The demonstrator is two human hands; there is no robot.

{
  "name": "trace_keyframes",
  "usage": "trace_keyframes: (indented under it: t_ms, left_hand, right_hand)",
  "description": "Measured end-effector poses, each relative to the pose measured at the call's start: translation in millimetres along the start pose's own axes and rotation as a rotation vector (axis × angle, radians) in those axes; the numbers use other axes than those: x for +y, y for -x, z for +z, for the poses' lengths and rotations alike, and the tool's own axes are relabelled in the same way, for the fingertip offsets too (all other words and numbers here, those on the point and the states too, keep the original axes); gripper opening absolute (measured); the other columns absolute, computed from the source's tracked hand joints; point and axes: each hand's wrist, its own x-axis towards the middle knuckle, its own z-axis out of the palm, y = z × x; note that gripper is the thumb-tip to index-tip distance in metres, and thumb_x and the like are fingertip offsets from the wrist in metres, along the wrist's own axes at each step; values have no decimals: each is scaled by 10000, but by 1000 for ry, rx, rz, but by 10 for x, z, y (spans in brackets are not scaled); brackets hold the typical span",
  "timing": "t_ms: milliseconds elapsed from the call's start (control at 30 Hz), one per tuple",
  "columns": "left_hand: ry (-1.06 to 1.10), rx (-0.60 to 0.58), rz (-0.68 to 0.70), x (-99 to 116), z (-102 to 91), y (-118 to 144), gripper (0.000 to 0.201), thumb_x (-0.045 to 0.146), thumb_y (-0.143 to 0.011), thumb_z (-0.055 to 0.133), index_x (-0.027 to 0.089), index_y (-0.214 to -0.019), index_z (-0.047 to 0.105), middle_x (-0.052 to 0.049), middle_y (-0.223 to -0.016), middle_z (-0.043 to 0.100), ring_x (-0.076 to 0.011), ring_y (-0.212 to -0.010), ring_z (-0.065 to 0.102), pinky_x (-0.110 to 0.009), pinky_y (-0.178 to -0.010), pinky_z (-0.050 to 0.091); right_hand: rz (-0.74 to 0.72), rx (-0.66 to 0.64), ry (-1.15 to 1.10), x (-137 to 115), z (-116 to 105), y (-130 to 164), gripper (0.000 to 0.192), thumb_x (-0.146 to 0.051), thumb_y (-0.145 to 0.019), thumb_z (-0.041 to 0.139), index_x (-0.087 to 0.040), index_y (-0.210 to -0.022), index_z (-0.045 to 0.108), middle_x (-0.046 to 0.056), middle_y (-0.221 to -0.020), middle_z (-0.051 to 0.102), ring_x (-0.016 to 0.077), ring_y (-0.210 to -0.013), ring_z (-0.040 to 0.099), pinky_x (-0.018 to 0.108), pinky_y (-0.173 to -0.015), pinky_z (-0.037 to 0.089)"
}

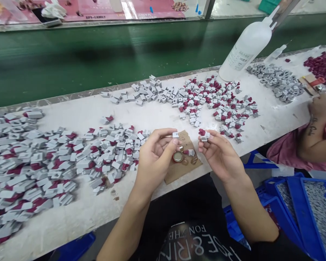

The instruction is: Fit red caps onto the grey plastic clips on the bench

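Note:
My left hand (159,154) pinches a small grey plastic piece (175,135) between thumb and fingertips. In my right hand (217,152) is a grey and maroon plastic piece (203,136), its maroon part on top. The two pieces are apart, held above the table's front edge. Below and between my hands lies a brown cardboard sheet (179,172). On it sit a bottle cap (178,156) and another grey and maroon piece (189,152), with shiny wet-looking spots around them.
Grey and maroon pieces cover the table's left (43,163); more grey and mixed ones (206,98) lie at the back. A white squeeze bottle (246,50) stands behind. At right are grey parts (279,83), maroon parts (320,67), another person's arm (316,127) and blue bins (296,195).

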Motion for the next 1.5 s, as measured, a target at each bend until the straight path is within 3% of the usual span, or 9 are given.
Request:
trace_keyframes:
  t_ms: [167, 300, 433, 633, 833, 1100, 1267, 1400, 1500]
  left_hand:
    - [67, -92, -82, 77, 80, -37, 148, 216, -1039, 808, 199, -1185, 789, -45, -922, 858, -183, -799, 837, -308, -747, 728]
    - [114, -138, -133, 81, 117, -42, 195, 304, -1031, 857, 197, -1179, 789, -72, -968, 873, -238, -895, 879, -343, -772, 750]
    - [116, -149, -149, 51, 120, -37, 267, 379, -1016, 891, 194, -1185, 798, -98, -1001, 882, -276, -962, 894, -374, -817, 762]
    - [142, -163, -135, 32, 115, -40, 246, 378, -1022, 888, 208, -1177, 802, -87, -1016, 884, -254, -935, 889, -367, -835, 763]
    - [113, -177, -144, 58, 96, -32, 187, 341, -1032, 878, 209, -1150, 816, -86, -1047, 881, -260, -952, 885, -362, -809, 763]
    - [64, -225, -53, 175, -8, -2, 80, 226, -1018, 867, 217, -1085, 825, -51, -931, 862, -228, -818, 863, -344, -747, 759]
    - [26, -247, -42, 196, -46, 124, 84, 208, -1053, 821, 236, -1131, 810, -54, -1006, 860, -227, -906, 864, -365, -853, 750]
    - [-267, -306, 15, 244, -219, 195, 101, 263, -1091, 779, 263, -1181, 827, -74, -1121, 859, -250, -1016, 830, -387, -889, 700]
    - [-526, -191, 127, 346, -600, 244, 152, 312, -1100, 782, 331, -1234, 852, -47, -1122, 844, -251, -991, 777, -377, -851, 645]
  right_hand:
    - [-21, -65, -3, 1, 65, 38, 231, -360, -811, 1041, -290, -964, 883, -22, -939, 877, 166, -894, 831, 281, -839, 691]
    - [-161, -96, 83, 13, 107, 64, 204, -406, -863, 1014, -321, -975, 866, -13, -1030, 902, 244, -998, 870, 465, -1031, 718]
    - [-274, -69, 235, 33, 119, 69, 255, -491, -905, 981, -303, -1014, 846, 25, -1039, 896, 279, -1006, 877, 523, -1013, 738]
    - [-372, -68, 397, 83, 62, 73, 204, -467, -1005, 901, -292, -1087, 838, 36, -1073, 883, 249, -1031, 862, 440, -981, 733]
    - [-391, -86, 428, 54, 86, 97, 95, -381, -1017, 908, -301, -1061, 884, 18, -1033, 883, 213, -962, 855, 343, -877, 726]
    - [-400, -162, 520, -64, 167, 160, 253, -519, -982, 936, -273, -1024, 897, 49, -990, 887, 233, -874, 867, 360, -782, 752]
    - [-382, -207, 502, -6, 157, 268, 123, -411, -1016, 918, -290, -1032, 905, 42, -971, 887, 233, -886, 875, 339, -792, 752]
    - [-317, -299, 671, -39, 36, 300, 134, -376, -1053, 867, -311, -1161, 913, 59, -1091, 894, 265, -1002, 872, 379, -874, 740]
    - [-405, -124, 896, -169, -157, 220, 186, -401, -1055, 832, -303, -1203, 890, 74, -1156, 879, 270, -975, 835, 408, -858, 698]
